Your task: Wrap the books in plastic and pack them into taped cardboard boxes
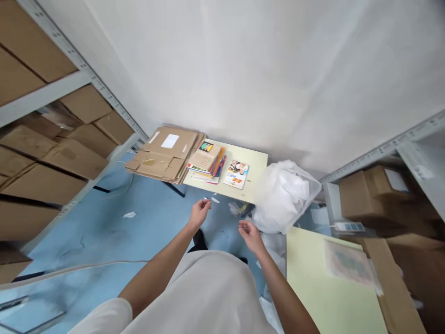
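My left hand (200, 212) hovers in front of the low table's (256, 160) near edge, its fingers loosely bent and nothing visible in them. To the right, my right hand (251, 235) is held in the air near the bulging white plastic bag (281, 197), likewise half-curled and without an object. Neither hand touches the table. On it lies a stack of books (205, 160), with a single book with a picture cover (236, 174) to its right. Flattened cardboard boxes (167, 153) are piled at the table's left end, overhanging it.
Shelves with cardboard boxes (69, 155) stand at left, and more boxes (368, 197) at right. A second pale table (313, 273) bears a plastic-wrapped packet (349, 262). A power strip (349, 227) lies beyond it. Paper scraps (129, 215) and a cable (93, 265) are at left.
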The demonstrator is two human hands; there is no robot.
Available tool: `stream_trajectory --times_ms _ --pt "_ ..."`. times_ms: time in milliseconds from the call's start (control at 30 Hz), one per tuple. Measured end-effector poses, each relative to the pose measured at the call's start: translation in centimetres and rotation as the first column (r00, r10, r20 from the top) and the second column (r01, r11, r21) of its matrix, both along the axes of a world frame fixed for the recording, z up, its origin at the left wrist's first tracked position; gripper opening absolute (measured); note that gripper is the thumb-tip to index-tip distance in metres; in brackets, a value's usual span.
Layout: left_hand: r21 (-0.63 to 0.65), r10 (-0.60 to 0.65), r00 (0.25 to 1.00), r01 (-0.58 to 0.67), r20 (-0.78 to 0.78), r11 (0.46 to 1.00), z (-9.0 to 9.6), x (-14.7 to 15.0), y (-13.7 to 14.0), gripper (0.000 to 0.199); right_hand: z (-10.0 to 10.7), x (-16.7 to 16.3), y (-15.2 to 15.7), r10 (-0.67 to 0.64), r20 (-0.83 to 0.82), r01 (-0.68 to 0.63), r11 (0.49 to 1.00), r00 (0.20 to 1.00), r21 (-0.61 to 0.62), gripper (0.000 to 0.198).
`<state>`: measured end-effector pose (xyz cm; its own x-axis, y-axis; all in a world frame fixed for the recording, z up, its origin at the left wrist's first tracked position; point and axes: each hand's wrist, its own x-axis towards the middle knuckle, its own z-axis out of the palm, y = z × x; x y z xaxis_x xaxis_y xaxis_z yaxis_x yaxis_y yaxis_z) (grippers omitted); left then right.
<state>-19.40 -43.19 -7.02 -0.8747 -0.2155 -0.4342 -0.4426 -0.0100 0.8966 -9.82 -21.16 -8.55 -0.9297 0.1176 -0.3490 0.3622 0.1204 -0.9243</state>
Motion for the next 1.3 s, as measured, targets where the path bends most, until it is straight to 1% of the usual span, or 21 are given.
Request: stream_trajectory --times_ms 133,267,367,433,500,567,633,733,833,900,1033,1100,1167,1200,1233,1300 --pt "0.026 0.154 0.986 -0.156 0.063 0.987 -0.8 -2.7 -8.3 0.022 -1.1 -4.9 -7.7 0.132 0.003 -0.132 0.991 0.991 0.004 0.026" --pt "0.030 0.276 0.951 -0.282 0.137 0.959 -1.4 -4.9 -16.1 0.019 -2.2 -9.9 -15.8 0.246 0.024 -0.245 0.969 0.969 -0.022 0.021" --pt "0.031 0.349 0.917 -0.361 0.193 0.932 -1.8 -6.5 -20.5 0.016 -2.7 -13.6 -21.4 0.302 0.069 -0.298 0.952 0.951 -0.063 0.020" --pt "0.052 0.381 0.898 -0.401 0.223 0.915 -2.2 -7.7 -22.2 0.016 -3.0 -16.2 -24.5 0.309 0.098 -0.302 0.950 0.946 -0.084 0.026" --pt "0.096 0.395 0.884 -0.429 0.251 0.898 -2.8 -9.1 -23.1 0.017 -3.6 -18.8 -27.0 0.301 0.122 -0.290 0.952 0.946 -0.101 0.034" --pt "0.142 0.403 0.871 -0.453 0.280 0.880 -3.5 -10.7 -23.3 0.021 -4.2 -21.4 -29.1 0.287 0.136 -0.272 0.955 0.948 -0.116 0.043" --pt "0.175 0.412 0.858 -0.476 0.307 0.862 -4.0 -12.4 -23.2 0.027 -4.9 -23.9 -30.6 0.272 0.135 -0.255 0.958 0.953 -0.130 0.051" --pt "0.188 0.423 0.837 -0.504 0.347 0.843 -4.3 -14.9 -22.9 0.037 -5.8 -27.1 -32.1 0.271 0.104 -0.255 0.956 0.957 -0.146 0.058" --pt "0.185 0.449 0.805 -0.545 0.388 0.818 -4.3 -17.2 -22.8 0.042 -6.5 -29.3 -33.0 0.267 0.095 -0.251 0.955 0.959 -0.158 0.061" --pt "0.173 0.475 0.775 -0.580 0.417 0.796 -4.4 -18.3 -22.9 0.043 -7.0 -30.4 -33.6 0.245 0.124 -0.224 0.961 0.961 -0.165 0.061" --pt "0.150 0.514 0.726 -0.632 0.457 0.760 -4.9 -19.6 -23.1 0.037 -7.7 -32.0 -34.8 0.115 0.219 -0.081 0.984 0.969 -0.160 0.065" --pt "0.148 0.534 0.699 -0.662 0.475 0.735 -5.0 -19.9 -23.5 0.032 -8.0 -32.7 -35.3 0.066 0.268 -0.026 0.988 0.961 -0.150 0.060" --pt "0.147 0.539 0.667 -0.688 0.513 0.711 -5.1 -20.1 -24.4 0.031 -8.2 -33.4 -35.8 0.064 0.294 -0.021 0.989 0.954 -0.147 0.047" --pt "0.157 0.528 0.663 -0.689 0.532 0.707 -5.1 -20.1 -24.9 0.033 -8.2 -33.7 -36.1 0.069 0.295 -0.027 0.989 0.953 -0.145 0.038" --pt "0.177 0.506 0.670 -0.681 0.543 0.711 -5.1 -20.2 -25.4 0.034 -8.2 -33.9 -36.4 0.071 0.289 -0.031 0.990 0.955 -0.141 0.031" --pt "0.235 0.450 0.711 -0.641 0.540 0.731 -4.9 -20.2 -26.5 0.036 -8.0 -34.0 -37.1 0.054 0.265 -0.022 0.992 0.963 -0.125 0.022"
